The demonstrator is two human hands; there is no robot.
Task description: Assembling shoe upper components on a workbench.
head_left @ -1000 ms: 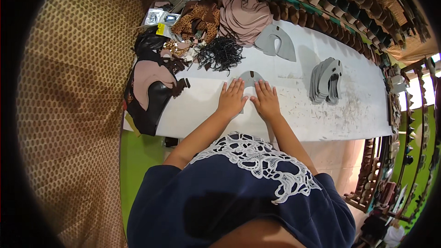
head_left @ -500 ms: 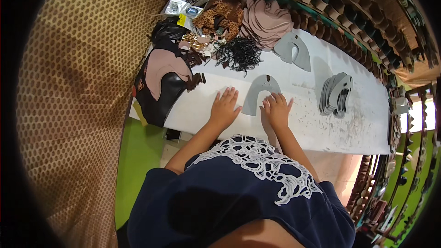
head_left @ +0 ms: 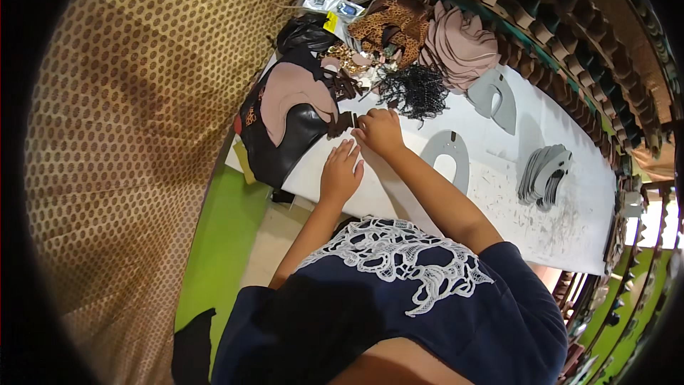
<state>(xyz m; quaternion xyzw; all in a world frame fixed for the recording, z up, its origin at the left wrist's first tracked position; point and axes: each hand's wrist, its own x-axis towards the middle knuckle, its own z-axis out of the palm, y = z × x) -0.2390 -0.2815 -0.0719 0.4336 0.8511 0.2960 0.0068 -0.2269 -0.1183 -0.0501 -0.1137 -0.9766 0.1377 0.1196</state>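
Observation:
My right hand [head_left: 380, 130] reaches across to the left, its fingers curled closed at a small dark brown strip [head_left: 354, 120] at the edge of a few like pieces. My left hand [head_left: 340, 177] rests on the white table [head_left: 377, 189] just nearer to me, fingers stretched out and holding nothing. To the right of my right forearm lies a grey U-shaped shoe-upper piece [head_left: 462, 153], partly hidden by the arm, with a small dark patch at its top. Left of my hands, pink curved pieces [head_left: 285, 100] lie on a black smooth sheet [head_left: 285, 146].
Farther back are a tangle of black straps [head_left: 413, 93], leopard-print material [head_left: 395, 25] and a fan of pink pieces [head_left: 459, 43]. Another grey piece [head_left: 499, 96] and a grey stack [head_left: 545, 175] lie to the right. Shoe racks [head_left: 563, 50] line the far side; a patterned curtain [head_left: 149, 135] hangs left.
My right hand has left the grey U-shaped piece and moved left to the dark brown strips, its fingers closing. My left hand stays flat on the table. The view has shifted.

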